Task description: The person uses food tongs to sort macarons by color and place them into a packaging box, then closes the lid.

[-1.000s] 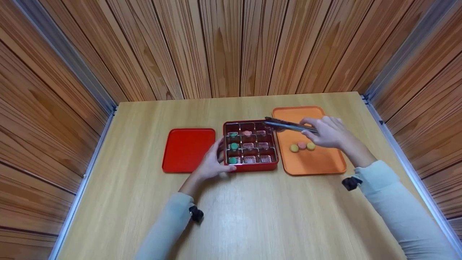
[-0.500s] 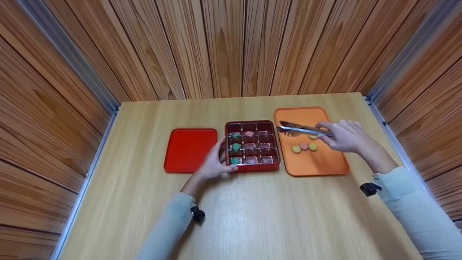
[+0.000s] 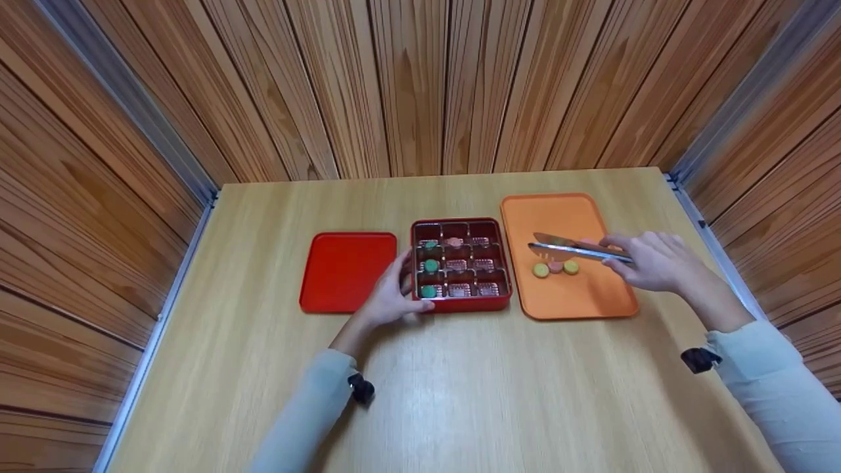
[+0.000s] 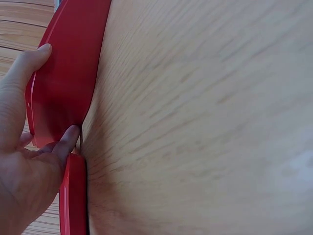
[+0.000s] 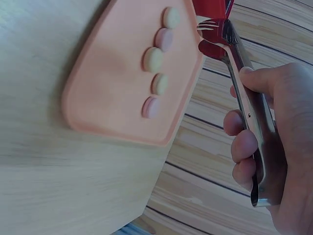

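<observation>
My left hand (image 3: 387, 299) grips the front left corner of a red box (image 3: 470, 305), thumb on its front wall and fingers along its left side. Inside, a clear divided insert has green macarons (image 3: 431, 265) down the left column and a pink macaron (image 3: 454, 242) in the back middle compartment. My right hand (image 3: 657, 261) holds metal serving tongs (image 5: 254, 117) with parted, apparently bare tips over an orange tray (image 3: 571, 303). On that tray, several yellow macarons (image 5: 153, 59) and pink macarons (image 5: 163, 39) form a row in the right wrist view; the tongs partly hide some from the head view.
Left of the box lies a red square lid (image 3: 345, 272), flat on the wooden table (image 3: 460, 387). The orange tray stands close to the box's right side. Wood-patterned walls (image 3: 420, 85) enclose the table at the back and both sides.
My right hand has drawn the tongs rightward and towards me, from the box's back right corner to over the orange tray. My left hand keeps its place on the box.
</observation>
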{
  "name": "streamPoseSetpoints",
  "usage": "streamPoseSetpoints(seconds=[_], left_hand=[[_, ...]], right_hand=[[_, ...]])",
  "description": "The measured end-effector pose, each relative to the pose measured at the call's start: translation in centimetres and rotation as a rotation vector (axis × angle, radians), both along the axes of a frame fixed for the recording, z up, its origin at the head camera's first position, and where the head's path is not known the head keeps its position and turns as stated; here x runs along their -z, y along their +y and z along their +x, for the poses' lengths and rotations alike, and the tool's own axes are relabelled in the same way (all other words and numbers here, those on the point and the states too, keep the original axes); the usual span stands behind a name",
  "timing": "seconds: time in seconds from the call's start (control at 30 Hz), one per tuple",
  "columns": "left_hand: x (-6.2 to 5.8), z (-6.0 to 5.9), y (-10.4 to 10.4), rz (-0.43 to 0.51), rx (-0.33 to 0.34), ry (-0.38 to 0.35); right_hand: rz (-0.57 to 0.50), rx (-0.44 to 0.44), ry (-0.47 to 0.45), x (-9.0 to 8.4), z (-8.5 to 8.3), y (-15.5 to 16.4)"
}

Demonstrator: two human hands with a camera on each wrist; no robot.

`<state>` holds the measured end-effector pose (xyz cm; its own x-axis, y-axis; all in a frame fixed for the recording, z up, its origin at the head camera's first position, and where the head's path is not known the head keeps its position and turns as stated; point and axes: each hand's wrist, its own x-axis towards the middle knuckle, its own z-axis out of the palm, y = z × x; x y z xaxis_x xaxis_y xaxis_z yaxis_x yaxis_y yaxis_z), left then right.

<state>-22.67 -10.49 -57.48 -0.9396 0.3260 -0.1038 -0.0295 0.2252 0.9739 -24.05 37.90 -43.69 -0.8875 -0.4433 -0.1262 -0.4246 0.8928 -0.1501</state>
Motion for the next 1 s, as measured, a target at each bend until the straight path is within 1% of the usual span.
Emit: streamPoseSetpoints(seconds=[0.23,0.4,0.77,1.0], left_hand=[[0.0,0.1,0.1,-0.029,-0.006,-0.005],[0.0,0.0,0.1,-0.025,-0.001,0.003],[-0.1,0.0,0.1,-0.037,-0.004,0.005],[0.0,0.1,0.0,-0.016,-0.004,0.017]], right_hand=[[-0.008,0.012,-0.029,0.7,0.5,0.8],[-0.002,0.021,-0.052,1.1,0.7,1.1],[-0.001,0.043,-0.065,1.8,0.7,1.5],[-0.011,0.054,-0.081,2.1,0.5,1.6]])
